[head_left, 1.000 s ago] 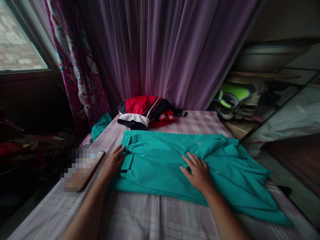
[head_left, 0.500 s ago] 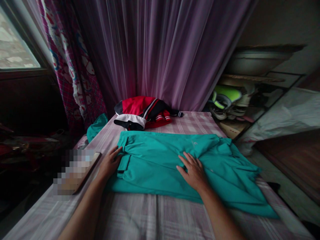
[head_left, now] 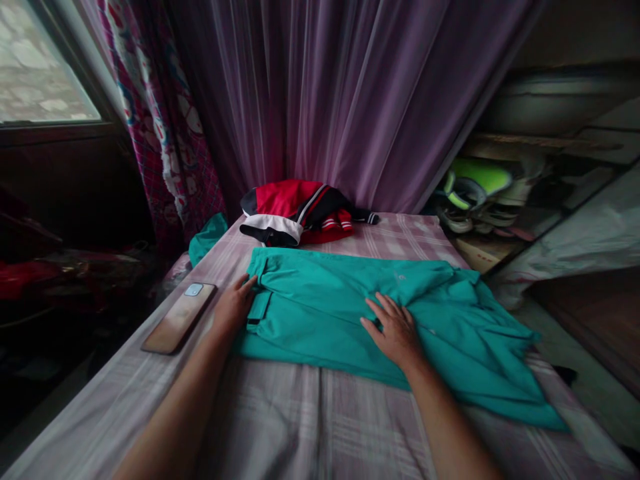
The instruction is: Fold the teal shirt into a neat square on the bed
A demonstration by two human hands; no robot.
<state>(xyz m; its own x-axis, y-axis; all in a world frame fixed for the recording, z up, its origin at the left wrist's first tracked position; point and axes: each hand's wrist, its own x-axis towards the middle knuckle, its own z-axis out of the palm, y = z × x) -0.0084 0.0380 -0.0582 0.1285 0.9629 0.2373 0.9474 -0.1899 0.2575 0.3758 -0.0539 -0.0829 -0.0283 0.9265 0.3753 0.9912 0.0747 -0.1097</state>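
Note:
A teal garment point(head_left: 325, 310) lies spread flat across a bed with a pink checked sheet point(head_left: 280, 427). My left hand point(head_left: 234, 307) rests open at the garment's left edge, fingers touching the hem by a small tab. Flat on the middle of the cloth lies my right hand point(head_left: 395, 330), fingers stretched out and apart. Neither hand holds anything.
A phone point(head_left: 179, 317) lies face down on the sheet left of my left hand. A red, black and white garment point(head_left: 295, 210) is bundled at the far end. More teal cloth point(head_left: 207, 237) hangs off the left side. Purple curtains point(head_left: 340, 100) hang behind; shelves with shoes point(head_left: 475, 193) stand right.
Both hands stay flat on the teal garment in nearly the same places. The view has shifted slightly, and the phone now shows clearly.

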